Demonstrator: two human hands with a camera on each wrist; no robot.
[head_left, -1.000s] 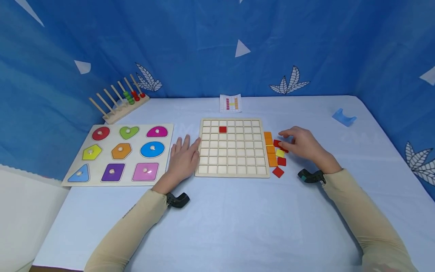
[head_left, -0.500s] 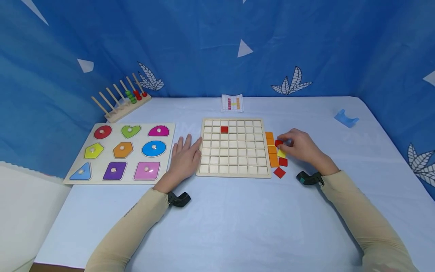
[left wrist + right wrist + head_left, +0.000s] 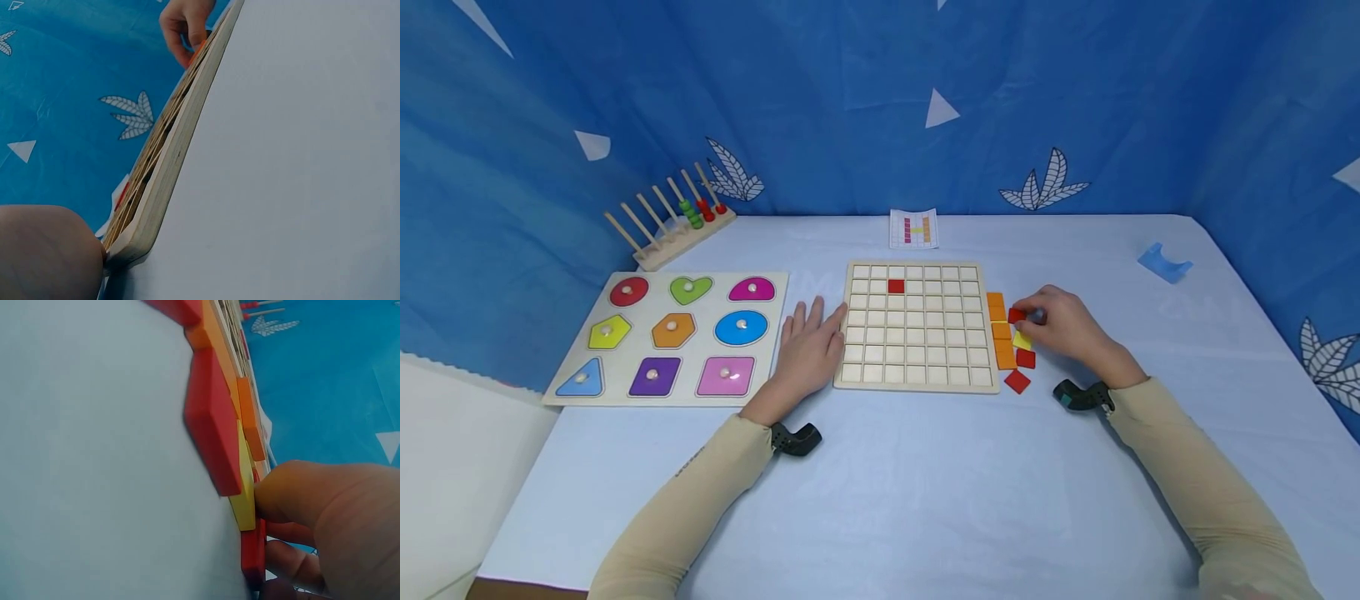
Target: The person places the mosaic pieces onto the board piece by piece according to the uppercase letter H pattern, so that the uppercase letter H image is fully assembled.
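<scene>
In the head view I saw the left hand (image 3: pixel 809 357), left of centre, its fingers straight and fanned against the side of the grid board (image 3: pixel 916 342) — to stop it sliding, I supposed. One red square (image 3: pixel 896 286) sat in the board's third column, second row down. Right of centre, the right hand (image 3: pixel 1063 325) had its fingers narrowed on a red tile (image 3: pixel 1016 316), near the orange tiles (image 3: pixel 1002 332) and a yellow tile (image 3: pixel 1022 340), all laid within easy reach. A printed card (image 3: pixel 913 229) lay above the board, probably for reading its coloured pattern.

The left wrist view showed the board's edge running diagonally, the left hand at its corner, lower left.

In the right wrist view, the thumb (image 3: pixel 284 494) came in low beside the yellow tile — flat pieces seemed to demand it.
</scene>
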